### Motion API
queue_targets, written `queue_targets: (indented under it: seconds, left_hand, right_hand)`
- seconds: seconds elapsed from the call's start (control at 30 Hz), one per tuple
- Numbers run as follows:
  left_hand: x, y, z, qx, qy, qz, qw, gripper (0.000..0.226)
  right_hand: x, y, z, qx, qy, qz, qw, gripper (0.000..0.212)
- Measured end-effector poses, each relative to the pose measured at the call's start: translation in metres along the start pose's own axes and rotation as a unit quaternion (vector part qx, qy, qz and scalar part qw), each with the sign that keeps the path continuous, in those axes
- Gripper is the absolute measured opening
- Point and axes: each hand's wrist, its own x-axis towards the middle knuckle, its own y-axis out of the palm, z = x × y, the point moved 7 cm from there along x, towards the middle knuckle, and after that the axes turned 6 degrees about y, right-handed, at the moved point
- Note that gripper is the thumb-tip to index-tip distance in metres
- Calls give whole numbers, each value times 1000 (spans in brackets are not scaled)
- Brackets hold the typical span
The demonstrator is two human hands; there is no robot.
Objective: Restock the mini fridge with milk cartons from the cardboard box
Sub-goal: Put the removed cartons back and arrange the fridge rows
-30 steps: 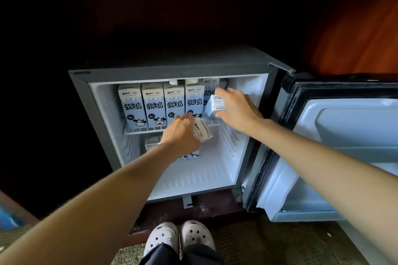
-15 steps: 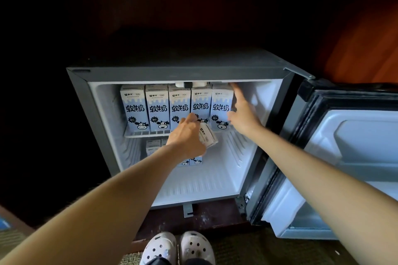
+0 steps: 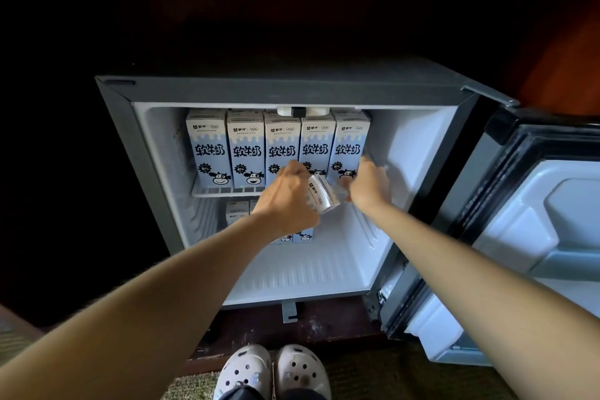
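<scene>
The mini fridge (image 3: 285, 89) stands open. Several blue-and-white milk cartons (image 3: 246, 151) stand in a row on its upper wire shelf (image 3: 224, 191). My right hand (image 3: 368, 187) rests against the base of the rightmost carton (image 3: 349, 140), thumb on its right side, fingers loosely curled at the shelf edge. My left hand (image 3: 285, 196) grips another milk carton (image 3: 321, 196), tilted, just in front of the shelf. More cartons (image 3: 236, 210) stand on the fridge floor, partly hidden by my left arm. The cardboard box is out of view.
The fridge door (image 3: 535, 224) hangs open to the right, its inner shelf pale and bare. The right half of the fridge floor (image 3: 324, 266) has room. My white clogs (image 3: 272, 370) stand on carpet just before the fridge. The surroundings are dark.
My right hand set its carton upright as the rightmost in the upper row, then slid down from its top to its base. My left hand kept its carton, barely moving.
</scene>
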Motion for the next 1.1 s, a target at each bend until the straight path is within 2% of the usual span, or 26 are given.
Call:
queue_targets:
  seconds: [0.1,0.2,0.27,0.37,0.43,0.5,0.57,0.63,0.7,0.77,0.83,0.93,1.1]
  left_hand:
    - [-1,3,-1,6,10,8,1000,62]
    - [-2,4,-2,-9,-3,4,1000,61]
    - [-6,3,-5,-31,-10,-7,999,61]
    - [-21,-2,-7,-65,-5,-35,997,59]
    - [-36,-3,-1,-73,-11,-57,996,54]
    - [-52,0,16,-71,-47,-78,993,51]
    - [-68,8,37,-72,-105,-87,988,49]
    - [-81,21,59,-92,-164,-89,978,49]
    - [-88,34,81,-118,-220,-97,963,49]
    - [-89,46,98,-144,-264,-112,947,48]
    - [-84,58,108,-162,-282,-126,937,50]
    - [-73,72,118,-177,-277,-141,934,56]
    - [-67,91,146,-197,-314,-176,912,64]
  right_hand:
    - [1,10,-6,13,11,55,998,18]
    - [5,22,-19,43,44,115,991,22]
    - [1,24,-22,83,63,117,988,26]
    - [-22,12,-13,27,-13,21,999,30]
    - [-52,5,-11,19,-79,-60,995,42]
    - [-79,12,-16,33,-129,-79,988,47]
    - [-92,40,-28,35,-129,-4,991,39]
    - [-103,83,-38,37,-96,156,982,35]
    - [-120,127,-40,-4,-78,323,943,46]
    - [-133,163,-37,-52,-67,409,909,63]
    - [-136,188,-27,-57,-65,418,904,65]
    - [-126,214,-14,-28,-49,370,927,42]
    - [-99,246,-10,-6,-32,318,947,28]
